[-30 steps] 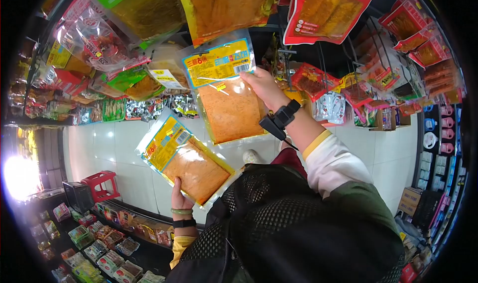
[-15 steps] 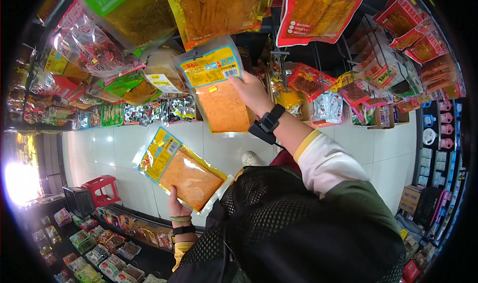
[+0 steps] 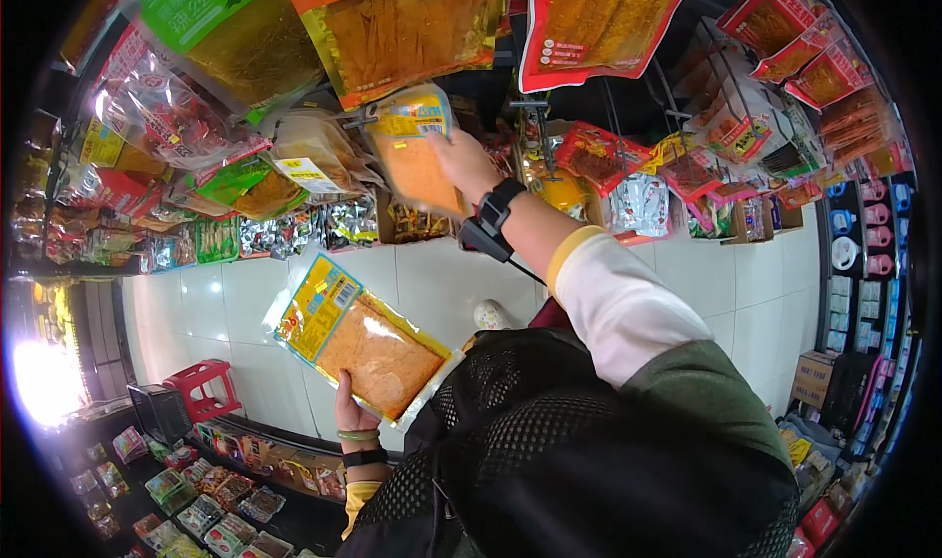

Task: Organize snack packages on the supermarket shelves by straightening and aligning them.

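My left hand grips the lower edge of a flat snack packet. It is a clear bag with a yellow and blue label and a wide orange-brown sheet inside. Up at the rack, my right hand is closed on the right side of a second snack packet of the same look, slightly blurred. A metal hook end shows at the left edge of that packet, just below a hanging orange packet. My right thumb lies over the packet's front; the other fingers are hidden behind it.
A green-topped packet and a red-edged packet hang along the rack. Bare hooks stick out right of my right hand. Behind on the left are a red stool and a low shelf of small packets. Tiled floor lies below.
My right hand has moved up and left with its packet, closer to the rack and hook. My left hand and its packet have stayed almost still.
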Demonstrator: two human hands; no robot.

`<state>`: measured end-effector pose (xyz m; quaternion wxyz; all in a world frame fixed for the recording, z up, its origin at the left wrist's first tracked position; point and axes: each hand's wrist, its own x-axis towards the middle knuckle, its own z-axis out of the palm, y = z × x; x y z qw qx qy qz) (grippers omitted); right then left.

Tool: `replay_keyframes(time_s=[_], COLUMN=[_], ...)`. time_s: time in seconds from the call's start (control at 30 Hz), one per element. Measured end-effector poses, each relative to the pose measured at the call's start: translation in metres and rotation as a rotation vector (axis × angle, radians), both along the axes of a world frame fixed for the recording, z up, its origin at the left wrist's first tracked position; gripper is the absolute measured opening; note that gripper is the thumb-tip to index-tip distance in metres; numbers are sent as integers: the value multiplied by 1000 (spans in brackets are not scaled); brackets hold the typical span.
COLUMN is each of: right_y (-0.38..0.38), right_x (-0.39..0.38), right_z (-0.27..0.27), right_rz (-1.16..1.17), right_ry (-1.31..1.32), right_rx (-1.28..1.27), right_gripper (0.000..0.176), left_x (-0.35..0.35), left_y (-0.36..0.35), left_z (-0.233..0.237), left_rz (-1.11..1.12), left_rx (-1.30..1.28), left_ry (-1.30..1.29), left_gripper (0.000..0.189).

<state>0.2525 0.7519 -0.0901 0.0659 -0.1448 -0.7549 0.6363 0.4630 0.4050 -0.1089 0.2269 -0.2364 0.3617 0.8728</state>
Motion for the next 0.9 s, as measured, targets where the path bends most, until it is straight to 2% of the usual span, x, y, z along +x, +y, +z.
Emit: replay_keyframes(time_s=[0.03,0.07,0.13,0.17,0.27,0.37,0.43,0.5,0.73,0.83,0.9], right_y=[3,4,7,15,12,6,6,7,6,0,0], right_x=[-4,-7,-15,-37,4,12,11,4,-17,-5,11], right_z=[0,-5,-35,-96,-40,0,20,30,18,21,46], right_rz=[26,27,66,73,124,47,-2,7,-107,-101,72], right_ry=[-6,-4,-2,121,92,119,154,44,21,151,10], right_rx=[-105,-105,-658,-193,-60,-13,47,205,163,68,168], right_gripper=[34,34,41,42,44,43,42,42,41,42,41], left_x=[-1,-2,-4,-5,-6,-9,-11,-13,-14,-15,-13], left_y=[2,4,7,7,7,10,12,14,12,12,11], left_z=[1,2,3,4,0,0,0,0,-2,-2,-4], left_rz=[-9,-16,-23,-32,-32,-57,-60,-63,-57,-57,-52], left_rx=[-10,-20,-2,16,60,71,59,47,22,26,35], left_ry=[15,30,33,33,29,33,32,32,13,17,15], left_gripper=[59,59,58,58,57,56,56,56,58,58,58])
